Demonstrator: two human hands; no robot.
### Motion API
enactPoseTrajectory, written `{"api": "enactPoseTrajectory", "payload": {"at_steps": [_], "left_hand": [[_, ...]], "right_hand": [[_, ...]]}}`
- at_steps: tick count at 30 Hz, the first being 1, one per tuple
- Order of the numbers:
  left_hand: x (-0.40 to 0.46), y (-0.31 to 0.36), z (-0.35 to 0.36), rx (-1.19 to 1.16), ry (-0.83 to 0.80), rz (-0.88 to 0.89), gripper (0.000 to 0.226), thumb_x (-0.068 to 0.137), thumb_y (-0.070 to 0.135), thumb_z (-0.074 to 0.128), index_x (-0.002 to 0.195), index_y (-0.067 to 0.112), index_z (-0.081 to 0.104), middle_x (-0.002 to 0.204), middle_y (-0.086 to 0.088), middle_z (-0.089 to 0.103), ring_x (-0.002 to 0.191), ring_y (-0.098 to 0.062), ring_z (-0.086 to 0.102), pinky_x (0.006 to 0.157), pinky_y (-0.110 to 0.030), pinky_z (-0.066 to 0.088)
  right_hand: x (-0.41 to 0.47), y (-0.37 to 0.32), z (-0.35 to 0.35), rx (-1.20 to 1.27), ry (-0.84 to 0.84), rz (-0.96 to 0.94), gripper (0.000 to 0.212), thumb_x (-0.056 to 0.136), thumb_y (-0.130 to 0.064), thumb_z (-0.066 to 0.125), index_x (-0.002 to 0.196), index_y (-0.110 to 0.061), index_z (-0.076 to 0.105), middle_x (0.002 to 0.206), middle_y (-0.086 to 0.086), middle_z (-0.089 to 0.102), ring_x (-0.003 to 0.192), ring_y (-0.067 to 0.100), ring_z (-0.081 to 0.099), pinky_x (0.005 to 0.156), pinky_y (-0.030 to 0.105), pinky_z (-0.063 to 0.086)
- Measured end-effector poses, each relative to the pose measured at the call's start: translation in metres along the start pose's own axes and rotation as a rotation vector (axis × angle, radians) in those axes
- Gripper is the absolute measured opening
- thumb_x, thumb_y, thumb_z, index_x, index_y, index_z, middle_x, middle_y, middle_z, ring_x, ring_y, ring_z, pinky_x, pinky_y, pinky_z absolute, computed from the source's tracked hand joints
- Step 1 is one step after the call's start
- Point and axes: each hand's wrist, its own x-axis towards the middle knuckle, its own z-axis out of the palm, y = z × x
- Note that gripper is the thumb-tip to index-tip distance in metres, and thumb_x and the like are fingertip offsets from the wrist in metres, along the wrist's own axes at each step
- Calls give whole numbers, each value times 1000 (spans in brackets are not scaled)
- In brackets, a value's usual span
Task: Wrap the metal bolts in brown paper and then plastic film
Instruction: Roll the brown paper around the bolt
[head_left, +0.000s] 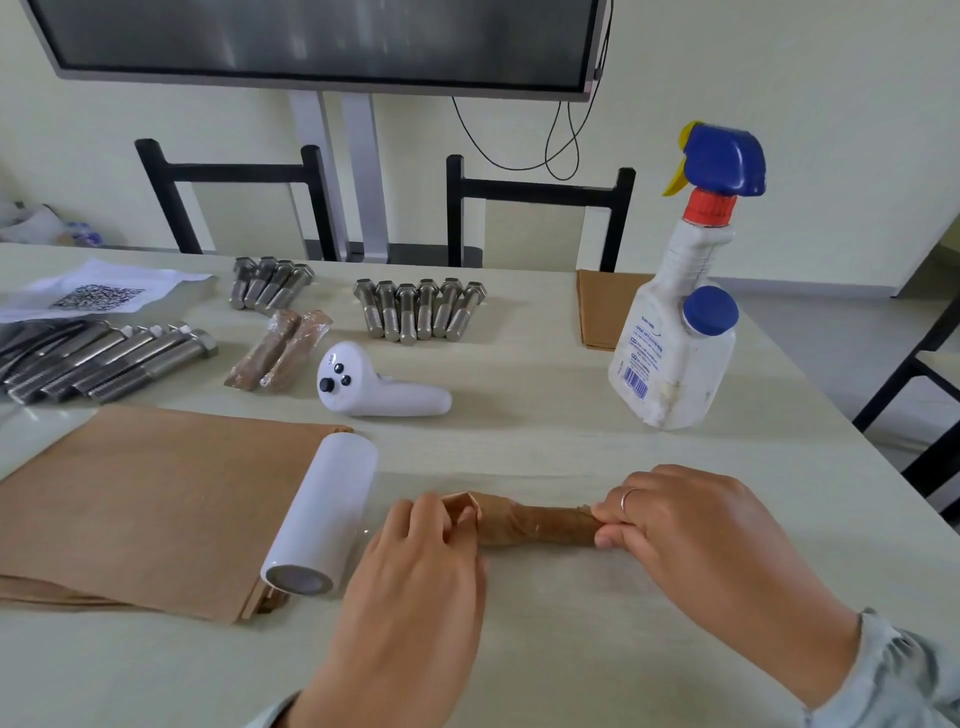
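A bolt rolled in brown paper (535, 525) lies across the table in front of me. My left hand (415, 561) pinches the folded paper at its left end, and my right hand (696, 535) grips its right end. A white roll of plastic film (324, 514) rests on a stack of brown paper sheets (150, 499) to the left. Two bolts wrapped in paper and film (280, 351) lie further back. Bare metal bolts sit in three groups: long ones (114, 361) at far left, a small group (270, 283) and a row of several (421, 309) at the back.
A white handheld controller (379, 384) lies mid-table. A white spray bottle (680, 312) with a blue trigger stands at the right, more brown paper (602, 306) behind it. A sheet with a QR code (98, 293) is at far left. Black chairs stand behind the table.
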Motion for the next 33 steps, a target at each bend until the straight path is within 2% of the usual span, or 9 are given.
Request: {"api": "enactPoseTrajectory", "payload": {"at_steps": [5,7,9,12,15,18,20,25,33], "left_hand": [[0,-12,-7,-36,-110,32,34,99,37,28,131,33,40,95,15,20,92,-1,25,80,-10,28],[-1,-11,-9,-38,-132,2,38,98,35,37,135,31,40,98,15,25,95,-2,32,80,-11,34],[-5,-6,-10,-46,-115,-1,36,83,25,62,118,16,65,89,9,48,82,-10,51,62,-20,49],[-10,-3,-8,-99,-15,14,25,67,24,70,87,10,77,65,0,56,65,-15,51,40,-19,44],[-7,-9,-9,-155,-62,-14,25,60,16,86,83,19,76,69,8,49,64,-14,56,48,-22,49],[4,-23,-10,-99,-102,0,19,93,37,49,105,34,63,86,17,29,90,-3,36,76,-15,36],[11,-31,-12,-59,-144,44,20,94,40,45,106,35,60,89,15,26,90,-4,31,77,-16,35],[32,-40,-30,5,-270,243,22,59,35,84,71,31,66,79,10,45,66,-7,47,58,-19,42],[45,-46,-23,-58,-320,257,7,86,32,62,80,33,62,103,19,47,85,0,47,70,-7,32]], "right_hand": [[1,-2,-1,0,47,-2,16,68,-30,83,63,-24,69,57,-11,60,56,11,56,46,26,48],[-1,-3,-1,-25,80,-17,22,61,-29,87,57,-26,66,52,-13,55,50,9,53,41,23,44],[-2,-4,-1,-17,103,-29,26,55,-28,90,54,-26,64,49,-14,53,46,8,52,38,19,41],[-2,-3,2,-3,128,-45,26,53,-27,92,54,-25,66,49,-14,55,46,9,53,38,19,42],[-2,0,3,5,136,-52,24,56,-27,90,55,-24,66,51,-13,57,48,10,54,38,24,45],[-3,1,3,17,138,-54,24,56,-26,90,56,-23,66,52,-13,57,49,11,55,38,27,46],[-2,1,2,29,136,-54,24,55,-26,91,56,-26,66,52,-15,57,50,10,55,38,25,46],[0,2,1,37,129,-82,26,51,-27,92,58,-32,68,51,-18,54,48,8,53,37,22,44],[1,3,1,53,117,-93,26,51,-27,92,60,-35,69,51,-20,53,50,7,52,37,22,43]]}}
